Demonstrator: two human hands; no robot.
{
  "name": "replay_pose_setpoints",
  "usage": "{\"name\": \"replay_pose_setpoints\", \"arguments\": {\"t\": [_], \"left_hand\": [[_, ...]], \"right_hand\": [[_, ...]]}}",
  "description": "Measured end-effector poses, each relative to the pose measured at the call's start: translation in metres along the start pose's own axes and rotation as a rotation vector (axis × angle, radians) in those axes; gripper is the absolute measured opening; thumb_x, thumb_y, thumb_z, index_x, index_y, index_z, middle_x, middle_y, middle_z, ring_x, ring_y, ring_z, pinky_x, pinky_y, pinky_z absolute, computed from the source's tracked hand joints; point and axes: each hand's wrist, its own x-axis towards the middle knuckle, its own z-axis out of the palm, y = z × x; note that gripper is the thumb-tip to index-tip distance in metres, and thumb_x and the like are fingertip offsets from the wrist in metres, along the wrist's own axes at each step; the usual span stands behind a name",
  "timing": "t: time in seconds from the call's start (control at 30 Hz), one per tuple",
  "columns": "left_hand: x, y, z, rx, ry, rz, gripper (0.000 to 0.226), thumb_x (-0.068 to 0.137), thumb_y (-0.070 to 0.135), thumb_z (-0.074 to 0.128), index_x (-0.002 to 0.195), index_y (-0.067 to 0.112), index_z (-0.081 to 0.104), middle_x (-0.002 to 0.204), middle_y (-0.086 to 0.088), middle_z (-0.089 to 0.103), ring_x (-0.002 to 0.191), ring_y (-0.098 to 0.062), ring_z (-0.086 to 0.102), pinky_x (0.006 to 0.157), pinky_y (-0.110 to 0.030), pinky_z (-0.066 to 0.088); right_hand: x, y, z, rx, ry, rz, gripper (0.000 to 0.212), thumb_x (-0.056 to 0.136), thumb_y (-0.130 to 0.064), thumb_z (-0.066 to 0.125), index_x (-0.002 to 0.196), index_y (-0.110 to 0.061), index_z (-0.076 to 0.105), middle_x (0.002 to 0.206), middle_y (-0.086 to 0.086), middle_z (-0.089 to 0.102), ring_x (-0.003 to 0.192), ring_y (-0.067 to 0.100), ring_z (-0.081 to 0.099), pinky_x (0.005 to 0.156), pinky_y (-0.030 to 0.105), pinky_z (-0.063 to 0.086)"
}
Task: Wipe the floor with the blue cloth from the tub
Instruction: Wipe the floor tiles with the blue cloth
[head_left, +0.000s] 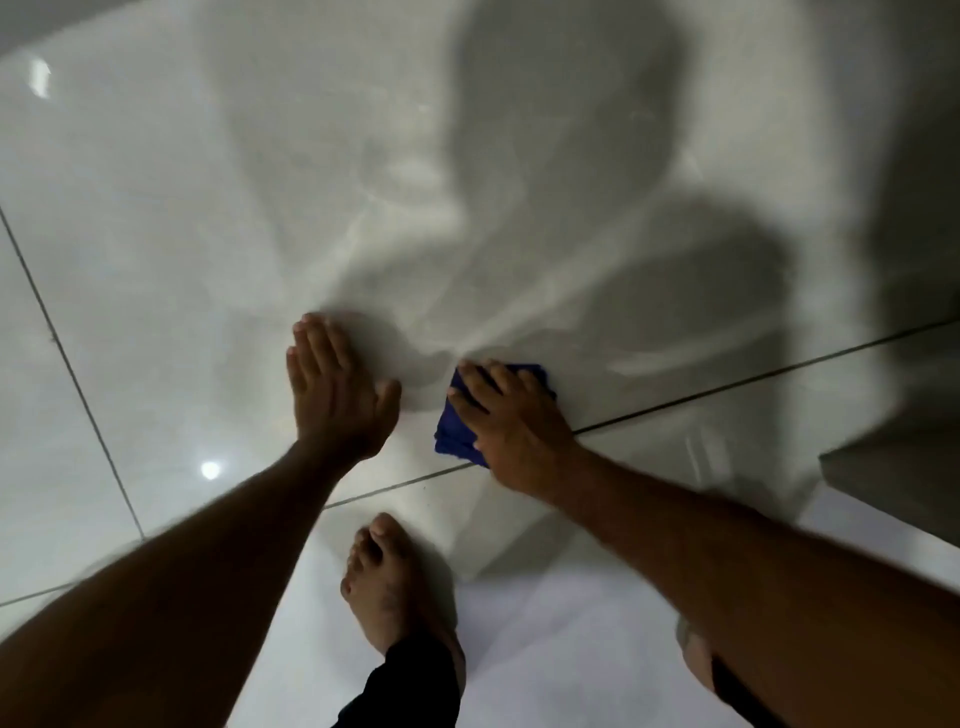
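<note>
A folded blue cloth (453, 425) lies flat on the glossy white tiled floor (208, 249), just above a dark grout line. My right hand (511, 423) presses down on the cloth with fingers spread, covering most of it. My left hand (335, 387) rests palm-down on the bare tile to the cloth's left, fingers together and thumb out, holding nothing. No tub is in view.
My bare foot (387, 582) stands on the tile below the hands, with a dark trouser leg (410, 686) behind it. A grey ledge or step (893, 462) juts in at the right. Grout lines (727, 387) cross the floor; wet streaks fan out above the hands.
</note>
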Motion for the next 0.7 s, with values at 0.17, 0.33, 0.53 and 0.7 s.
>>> {"name": "replay_pose_setpoints", "arguments": {"t": [0.17,0.33,0.53,0.7], "left_hand": [[-0.05,0.048,-0.012,-0.145,-0.024,-0.06,0.093,0.081,0.045,0.032,0.151,-0.007,0.0,0.161,-0.031,-0.004,0.151,-0.04,-0.008,0.124,-0.05,-0.002],[-0.125,0.081,-0.065,-0.271,-0.095,-0.071,0.089,0.081,0.039,0.031,0.151,-0.008,0.004,0.162,-0.03,0.0,0.151,-0.038,-0.005,0.123,-0.048,-0.001],[-0.2,0.124,-0.21,-0.502,-0.215,-0.125,0.078,0.095,0.033,0.043,0.151,-0.007,0.006,0.162,-0.028,0.005,0.152,-0.036,-0.001,0.124,-0.046,0.003],[-0.263,0.15,-0.397,-0.868,-0.408,-0.05,0.082,0.089,0.063,0.045,0.148,0.008,0.033,0.152,-0.015,0.043,0.138,-0.025,0.043,0.113,-0.035,0.033]], "right_hand": [[-0.028,0.049,-0.018,0.112,0.05,0.494,0.067,0.073,-0.033,0.082,0.128,-0.012,0.052,0.118,0.023,0.057,0.101,0.043,0.058,0.084,0.048,0.05],[-0.099,0.059,-0.064,0.471,-0.018,1.208,0.066,0.072,-0.015,0.083,0.126,-0.003,0.047,0.122,0.022,0.062,0.11,0.042,0.061,0.092,0.049,0.051],[-0.167,-0.04,-0.219,0.923,0.218,1.046,0.039,0.074,-0.016,0.08,0.105,-0.032,0.065,0.101,0.002,0.07,0.083,0.007,0.067,0.069,0.017,0.046],[-0.217,-0.127,-0.405,1.043,0.322,0.781,0.038,0.073,-0.033,0.083,0.097,-0.019,0.058,0.088,-0.007,0.063,0.083,0.016,0.061,0.067,0.024,0.046]]}}
